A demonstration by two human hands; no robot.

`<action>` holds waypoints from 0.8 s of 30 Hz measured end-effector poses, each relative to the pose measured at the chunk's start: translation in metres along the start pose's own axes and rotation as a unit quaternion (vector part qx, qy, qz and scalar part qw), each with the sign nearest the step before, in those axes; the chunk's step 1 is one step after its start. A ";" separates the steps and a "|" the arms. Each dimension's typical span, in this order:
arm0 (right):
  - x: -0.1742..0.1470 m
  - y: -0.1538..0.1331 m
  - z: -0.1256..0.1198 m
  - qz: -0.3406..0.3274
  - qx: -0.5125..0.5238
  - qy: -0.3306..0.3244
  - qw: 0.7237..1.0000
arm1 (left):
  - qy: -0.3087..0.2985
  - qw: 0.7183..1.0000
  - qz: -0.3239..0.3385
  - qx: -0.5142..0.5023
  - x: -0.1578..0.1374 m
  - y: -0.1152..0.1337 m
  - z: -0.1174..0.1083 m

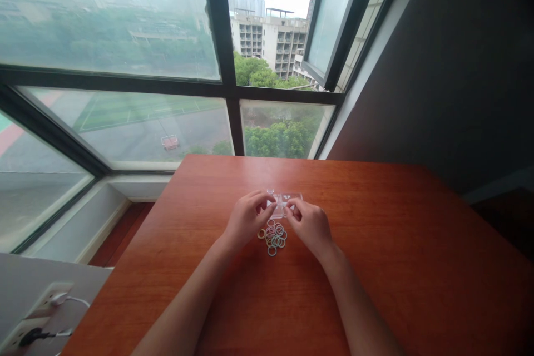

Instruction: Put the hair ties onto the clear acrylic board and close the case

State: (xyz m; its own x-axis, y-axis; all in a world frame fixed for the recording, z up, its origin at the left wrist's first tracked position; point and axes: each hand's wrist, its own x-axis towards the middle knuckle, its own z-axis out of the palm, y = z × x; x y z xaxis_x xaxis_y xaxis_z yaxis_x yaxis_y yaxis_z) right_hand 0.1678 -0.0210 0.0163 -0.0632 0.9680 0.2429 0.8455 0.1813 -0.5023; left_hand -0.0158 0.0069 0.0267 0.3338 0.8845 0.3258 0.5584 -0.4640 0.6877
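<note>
A small clear plastic box [287,200] lies on the reddish wooden table [400,245], a little beyond my hands. My left hand [246,218] grips its left side with thumb and fingers. My right hand [309,222] pinches its right side. Just in front of the box, between my two hands, lies a loose pile of several small pastel rubber rings [274,236] in green, pink and tan. Whether the box is open or shut is hidden by my fingers.
A large window [167,94] rises behind the table's far edge, with a dark wall [450,78] at the right. A white power strip [37,317] with plugged cables sits on a ledge at the lower left.
</note>
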 end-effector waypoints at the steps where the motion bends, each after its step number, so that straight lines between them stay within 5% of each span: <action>1: -0.001 -0.001 0.000 -0.007 0.003 0.003 1.000 | -0.011 1.000 0.005 -0.008 0.000 0.002 0.001; 12: -0.003 -0.004 0.002 -0.028 0.020 0.006 0.999 | -0.050 0.999 0.014 -0.001 0.000 0.002 0.005; 18: -0.002 -0.002 0.000 -0.009 -0.010 -0.004 1.000 | 0.032 0.998 -0.005 0.056 0.001 -0.009 -0.001; 24: 0.001 0.001 -0.009 0.005 -0.037 -0.089 0.995 | 0.088 0.991 -0.048 0.087 0.003 -0.030 -0.004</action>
State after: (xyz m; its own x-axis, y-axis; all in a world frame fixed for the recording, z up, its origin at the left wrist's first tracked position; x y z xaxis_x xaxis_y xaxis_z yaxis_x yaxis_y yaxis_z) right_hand 0.1729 -0.0217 0.0232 -0.1419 0.9863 0.0843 0.8825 0.1646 -0.4405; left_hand -0.0342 0.0235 0.0094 0.1435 0.9120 0.3843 0.7086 -0.3658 0.6034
